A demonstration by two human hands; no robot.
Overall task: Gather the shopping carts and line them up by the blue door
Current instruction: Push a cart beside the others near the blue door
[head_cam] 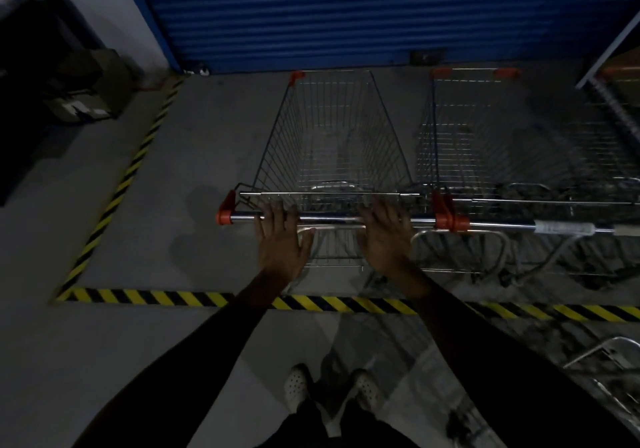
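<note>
From my feed, both hands are on the handle bar (pixel 329 219) of a wire shopping cart (pixel 332 135) that stands nose-first toward the blue roller door (pixel 346 14). The front rim of the cart sits close to the foot of the door.

The left hand (pixel 280 243) lies on the bar near its left red end cap (pixel 225 213). Its fingers (pixel 273 210) are laid straight across the top of the bar and the thumb is splayed out to the side. The right hand (pixel 384 239) lies on the same bar farther right, with its fingers (pixel 375 210) also stretched over the top. As far as I can make out in this dim light, neither hand is wrapped around the bar. Both are released and rest flat on it.

A second shopping cart (pixel 485 135) stands just beside the first on the right, facing the door the same way. Its handle (pixel 519 227) is nearly in line with the one under the hands. Both carts sit on the concrete floor (pixel 194 170) inside a bay marked with yellow-and-black hazard tape (pixel 166 298). The forearms cross the near strip of that tape.

Part of another metal cart frame (pixel 609 354) shows at the lower right edge. Dark boxes (pixel 83 101) are stacked at the far left beside the door frame. White perforated shoes (pixel 296 385) show at the bottom.
</note>
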